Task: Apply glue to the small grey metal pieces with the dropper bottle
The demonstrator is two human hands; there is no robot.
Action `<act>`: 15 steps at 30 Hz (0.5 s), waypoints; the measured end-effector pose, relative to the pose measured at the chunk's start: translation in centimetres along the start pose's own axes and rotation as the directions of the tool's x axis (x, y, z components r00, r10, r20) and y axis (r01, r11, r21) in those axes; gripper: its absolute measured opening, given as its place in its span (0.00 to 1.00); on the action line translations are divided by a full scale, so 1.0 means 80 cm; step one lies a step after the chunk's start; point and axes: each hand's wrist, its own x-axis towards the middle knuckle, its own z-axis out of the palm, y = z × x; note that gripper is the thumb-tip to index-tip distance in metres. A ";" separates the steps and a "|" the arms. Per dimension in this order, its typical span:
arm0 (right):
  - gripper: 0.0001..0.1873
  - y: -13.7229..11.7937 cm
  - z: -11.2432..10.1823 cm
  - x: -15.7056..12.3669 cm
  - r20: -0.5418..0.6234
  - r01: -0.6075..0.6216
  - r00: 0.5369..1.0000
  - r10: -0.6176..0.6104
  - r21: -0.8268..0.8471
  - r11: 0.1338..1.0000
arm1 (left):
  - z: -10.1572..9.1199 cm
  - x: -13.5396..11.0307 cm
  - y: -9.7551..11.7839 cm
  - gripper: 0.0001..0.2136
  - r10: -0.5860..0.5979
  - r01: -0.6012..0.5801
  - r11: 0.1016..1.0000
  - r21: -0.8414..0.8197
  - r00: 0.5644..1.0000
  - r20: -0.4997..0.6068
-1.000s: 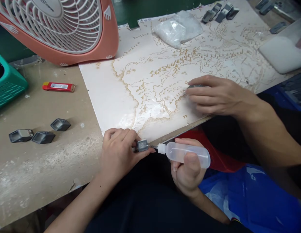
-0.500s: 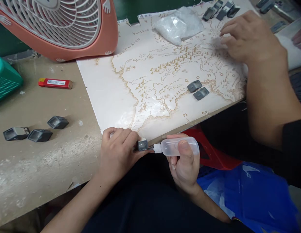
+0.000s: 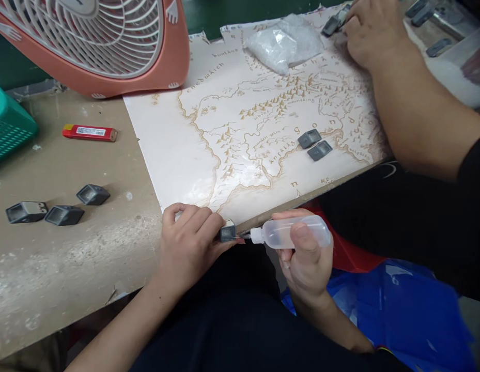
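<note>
My left hand (image 3: 191, 240) is closed on a small dark grey, box-like part (image 3: 228, 232) at the table's front edge; its hollow side faces right. In my right hand (image 3: 307, 258) lies a clear squeeze bottle (image 3: 273, 232) with a white cap and a thin needle tip. The bottle is held sideways, thumb pressed on its wall, and the needle points left at the lower edge of the grey part. Whether the tip touches the part I cannot tell. Two similar grey parts (image 3: 320, 150) rest on the map sheet (image 3: 193, 170) beyond my right hand.
Several more grey parts (image 3: 64, 215) sit on the table (image 3: 119, 227) at left, near a red-and-yellow box cutter (image 3: 90, 133). A pink fan (image 3: 177, 67), a green basket (image 3: 11, 124) and a plastic bag (image 3: 280, 46) stand behind. At right, a co-worker's hand (image 3: 373, 33) reaches across toward other grey parts.
My right hand and the bottle have shifted slightly right, away from the grey part, showing more needle. My left hand stays in place. The co-worker's hand has moved up and left to the far parts.
</note>
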 end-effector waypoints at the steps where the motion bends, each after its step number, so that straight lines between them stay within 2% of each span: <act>1: 0.19 -0.001 0.000 0.000 -0.012 0.006 1.000 -0.006 0.009 1.000 | 0.000 0.000 0.000 0.22 -0.001 0.001 1.000 -0.001 1.000 -0.002; 5: 0.18 -0.001 0.001 0.001 -0.022 0.013 1.000 -0.013 0.007 1.000 | 0.001 -0.001 0.000 0.22 -0.006 0.006 1.000 0.005 1.000 -0.007; 10: 0.22 0.003 -0.001 0.003 0.003 -0.014 1.000 0.015 -0.040 0.999 | 0.000 0.000 0.000 0.23 0.007 -0.006 1.000 0.018 1.000 -0.013; 15: 0.20 -0.010 -0.003 0.007 0.016 0.064 0.998 -0.063 -0.113 0.992 | 0.000 -0.001 -0.001 0.22 -0.013 0.013 1.000 0.000 1.000 0.016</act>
